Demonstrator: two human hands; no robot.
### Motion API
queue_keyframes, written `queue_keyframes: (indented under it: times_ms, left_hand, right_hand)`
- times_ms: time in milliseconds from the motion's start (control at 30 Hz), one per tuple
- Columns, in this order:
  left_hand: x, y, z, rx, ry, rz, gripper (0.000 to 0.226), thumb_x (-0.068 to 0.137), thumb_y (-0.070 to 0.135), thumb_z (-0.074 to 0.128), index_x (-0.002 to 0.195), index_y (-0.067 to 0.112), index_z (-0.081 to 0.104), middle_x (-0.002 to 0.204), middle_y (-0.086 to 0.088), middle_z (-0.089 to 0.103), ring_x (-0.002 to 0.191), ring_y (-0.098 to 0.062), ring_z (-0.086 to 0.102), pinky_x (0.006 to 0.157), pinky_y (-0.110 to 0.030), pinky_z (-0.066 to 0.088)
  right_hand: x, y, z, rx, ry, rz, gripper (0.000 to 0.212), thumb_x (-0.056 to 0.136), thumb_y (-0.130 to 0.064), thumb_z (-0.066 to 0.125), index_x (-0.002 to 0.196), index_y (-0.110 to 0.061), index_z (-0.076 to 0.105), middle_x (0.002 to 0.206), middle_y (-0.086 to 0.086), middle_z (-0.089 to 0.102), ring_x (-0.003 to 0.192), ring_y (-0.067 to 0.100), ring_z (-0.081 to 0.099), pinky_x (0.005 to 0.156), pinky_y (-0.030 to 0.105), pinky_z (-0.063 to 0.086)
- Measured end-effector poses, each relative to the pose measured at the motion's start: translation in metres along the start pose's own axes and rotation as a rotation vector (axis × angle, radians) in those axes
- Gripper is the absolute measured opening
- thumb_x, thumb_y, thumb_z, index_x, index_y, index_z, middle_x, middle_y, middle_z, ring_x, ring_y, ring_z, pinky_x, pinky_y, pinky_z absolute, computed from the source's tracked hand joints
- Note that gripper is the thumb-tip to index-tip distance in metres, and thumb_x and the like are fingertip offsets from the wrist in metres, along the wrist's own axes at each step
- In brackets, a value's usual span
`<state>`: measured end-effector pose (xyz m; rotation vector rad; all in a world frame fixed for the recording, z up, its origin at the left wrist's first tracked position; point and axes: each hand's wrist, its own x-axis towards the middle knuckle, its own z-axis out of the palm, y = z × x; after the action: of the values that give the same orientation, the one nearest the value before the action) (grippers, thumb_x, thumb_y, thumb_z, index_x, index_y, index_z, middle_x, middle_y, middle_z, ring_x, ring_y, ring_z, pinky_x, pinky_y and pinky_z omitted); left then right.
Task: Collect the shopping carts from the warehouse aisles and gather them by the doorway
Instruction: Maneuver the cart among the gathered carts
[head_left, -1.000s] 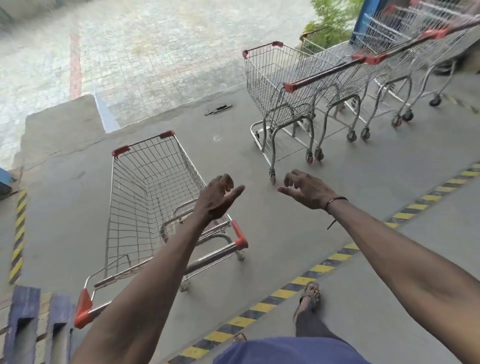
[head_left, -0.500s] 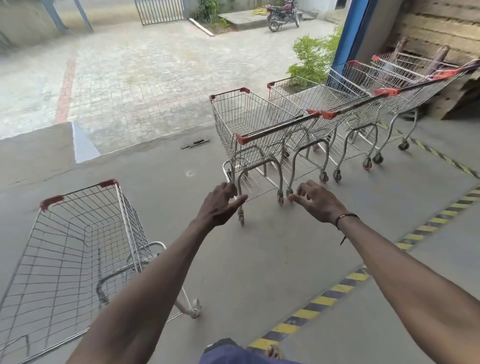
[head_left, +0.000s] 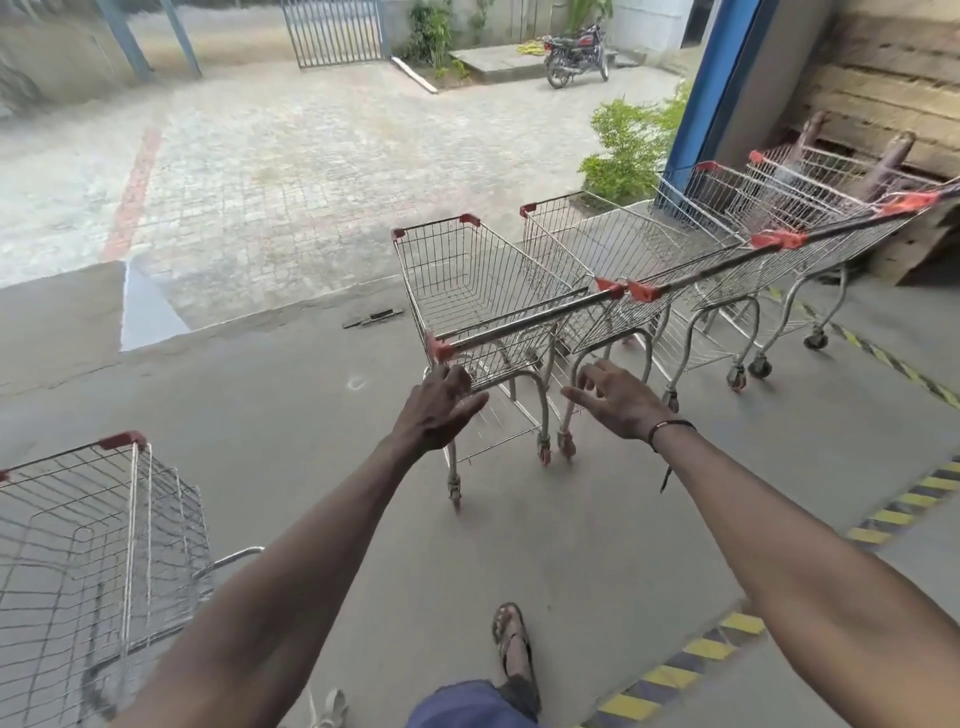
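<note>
Four shopping carts stand parked side by side at the doorway; a fifth cart, released, has slid off lower left; the left hand and right hand, both open and empty, now reach for the nearest handlebar; likely straightening the row.

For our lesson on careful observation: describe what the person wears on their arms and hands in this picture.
Both forearms are bare, with no sleeves in view, and neither hand wears a glove. The left hand has nothing on it or its wrist. The right hand has a thin dark wristband with a small reddish bead or clasp, and a loose thread end hanging below it. No rings can be made out.
</note>
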<state>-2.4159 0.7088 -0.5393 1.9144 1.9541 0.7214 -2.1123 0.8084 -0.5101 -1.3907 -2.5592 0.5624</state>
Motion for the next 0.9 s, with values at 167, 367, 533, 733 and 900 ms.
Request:
queue_keyframes:
  times_ms: [167,367,533,733,900]
  left_hand:
    - [0.101,-0.004,0.012,0.019,0.002,-0.062,0.057,0.092,0.076,0.043,0.107,0.022,0.055,0.111,-0.007,0.059,0.097,-0.031,0.058,0.095,-0.058,0.050]
    - [0.184,-0.010,0.030,0.134,-0.050,-0.140,0.047,0.103,0.058,0.053,0.117,0.014,0.056,0.117,-0.011,0.057,0.109,-0.030,0.053,0.088,-0.042,0.033]
    - [0.221,-0.023,0.051,0.128,-0.115,-0.229,0.059,0.101,0.068,0.050,0.122,0.013,0.055,0.121,-0.013,0.054,0.108,-0.029,0.051,0.092,-0.045,0.046]
    - [0.260,-0.028,0.081,0.159,-0.195,-0.418,0.097,0.086,0.094,0.032,0.132,0.011,0.051,0.127,-0.020,0.062,0.115,-0.040,0.060,0.098,-0.056,0.051]
    - [0.278,-0.035,0.095,0.211,-0.225,-0.484,0.114,0.078,0.102,0.023,0.154,0.018,0.042,0.127,-0.021,0.071,0.116,-0.045,0.066,0.097,-0.053,0.052]
  right_hand:
    - [0.090,0.047,-0.025,-0.010,-0.040,0.024,0.075,0.085,-0.092,0.036,0.113,-0.026,0.061,0.117,-0.001,0.057,0.100,0.022,0.063,0.085,0.050,0.060]
    - [0.171,0.091,-0.038,-0.018,-0.095,0.058,0.077,0.084,-0.094,0.038,0.122,-0.029,0.055,0.136,0.001,0.052,0.116,0.025,0.062,0.093,0.054,0.059]
    - [0.241,0.131,-0.030,-0.047,-0.174,0.056,0.092,0.080,-0.094,0.042,0.137,-0.023,0.052,0.149,0.009,0.046,0.133,0.032,0.056,0.106,0.061,0.054]
    - [0.317,0.174,-0.017,-0.162,-0.303,0.025,0.104,0.077,-0.099,0.042,0.147,-0.023,0.049,0.154,0.011,0.049,0.143,0.033,0.049,0.116,0.060,0.048]
    - [0.351,0.186,-0.022,-0.227,-0.509,-0.097,0.104,0.074,-0.104,0.037,0.133,-0.023,0.065,0.134,0.007,0.069,0.123,0.030,0.064,0.105,0.049,0.054]
